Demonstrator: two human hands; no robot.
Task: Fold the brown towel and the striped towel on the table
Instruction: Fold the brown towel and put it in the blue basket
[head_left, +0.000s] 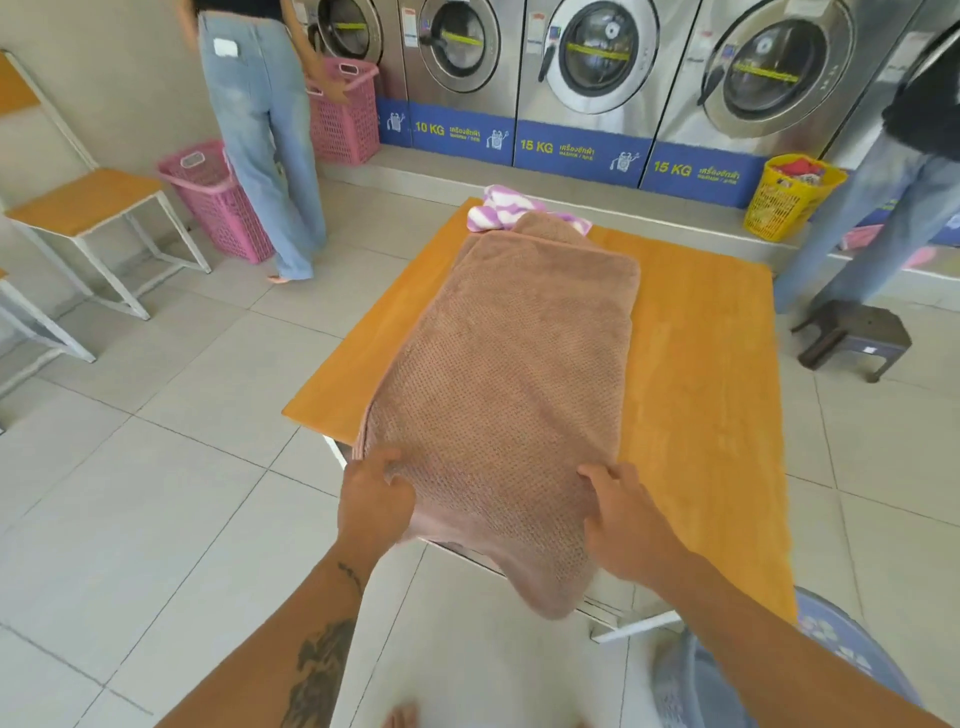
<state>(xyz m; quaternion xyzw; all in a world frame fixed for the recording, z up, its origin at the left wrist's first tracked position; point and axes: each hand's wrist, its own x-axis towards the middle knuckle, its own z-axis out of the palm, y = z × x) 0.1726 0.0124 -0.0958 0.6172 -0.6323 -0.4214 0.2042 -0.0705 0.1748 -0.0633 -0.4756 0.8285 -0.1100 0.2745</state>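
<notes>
Two hands on brown towel (509, 364)
Left hand (376, 501), right hand (626, 519) clamp its near corners; striped towel (498, 208) bunched at surface's (701, 364) far edge.

brown towel (498, 374) waffle cloth, matt | table (696, 332) smooth wood | washers (597, 67) glossy metal

Wide bare counter (701, 364) right of brown towel (509, 364); narrow bare strip left. Far end blocked by bunched striped towel (506, 208), touching brown towel. Open floor (182, 493) near left; dark stool (857, 332) off right edge.
</notes>
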